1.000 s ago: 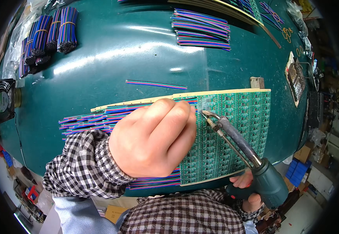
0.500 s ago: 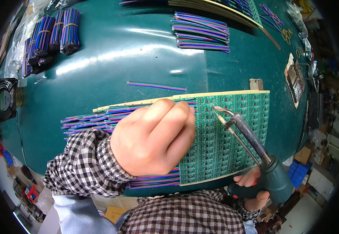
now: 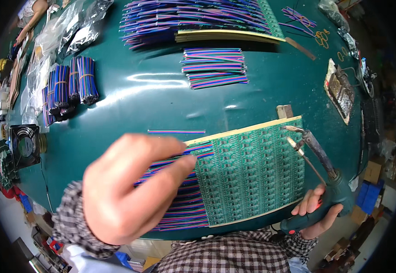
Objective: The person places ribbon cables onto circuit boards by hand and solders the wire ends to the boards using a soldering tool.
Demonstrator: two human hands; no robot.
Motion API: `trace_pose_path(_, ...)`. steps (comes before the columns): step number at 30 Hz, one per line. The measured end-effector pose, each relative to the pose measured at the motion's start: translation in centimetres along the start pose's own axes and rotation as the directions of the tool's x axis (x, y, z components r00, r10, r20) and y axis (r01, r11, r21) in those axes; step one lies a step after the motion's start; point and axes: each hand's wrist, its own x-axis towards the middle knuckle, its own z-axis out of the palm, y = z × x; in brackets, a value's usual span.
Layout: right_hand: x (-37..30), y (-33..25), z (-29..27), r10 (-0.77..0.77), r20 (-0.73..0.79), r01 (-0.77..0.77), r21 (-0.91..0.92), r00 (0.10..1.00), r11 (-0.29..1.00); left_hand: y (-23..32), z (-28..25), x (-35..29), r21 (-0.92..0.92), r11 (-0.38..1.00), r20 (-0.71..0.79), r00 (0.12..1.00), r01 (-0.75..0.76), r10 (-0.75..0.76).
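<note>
A large green circuit board panel [image 3: 252,175] with pale edge strips lies before me. Rows of multicoloured ribbon wires [image 3: 184,208] cover its left part and stick out leftward. Over these wires is my left hand [image 3: 127,191], slightly blurred, thumb and forefinger apart with nothing visible between them. My right hand [image 3: 310,202] grips the green handle of a soldering gun [image 3: 316,152] at the panel's right side. Its tip and thin feed tube point up and left over the panel's upper right corner. One loose ribbon wire [image 3: 175,132] lies just beyond the panel.
Behind lie a flat stack of ribbon wires [image 3: 216,68] and wired panels [image 3: 198,18]. Banded wire bundles [image 3: 73,84] and a small fan [image 3: 26,144] stand left. A block [image 3: 285,111] touches the panel's far edge; a soldering stand [image 3: 340,91] sits right.
My left hand has moved left and nearer me, its fingers parting. The soldering gun has shifted right, away from the wire ends. The view has tilted, showing more of the table's far side.
</note>
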Motion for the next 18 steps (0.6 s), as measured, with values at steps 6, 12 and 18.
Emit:
trace_pose_path(6,-0.7,0.3,0.1,0.033,0.047,-0.037,0.093,0.998,0.995,-5.0,4.4,6.7,0.121,0.991,0.058,0.997,-0.056,0.049)
trace_pose_path(12,-1.2,0.7,-2.8,0.037,-0.121,-0.021,0.128,0.992,0.992,-5.0,7.6,7.2,0.123,0.992,0.055,0.998,0.020,-0.027)
trace_pose_path(18,0.3,-0.5,-3.3,0.111,-0.012,-0.106,0.193,0.994,0.975,-5.0,7.4,8.5,0.066,0.998,0.160,0.987,0.024,-0.034)
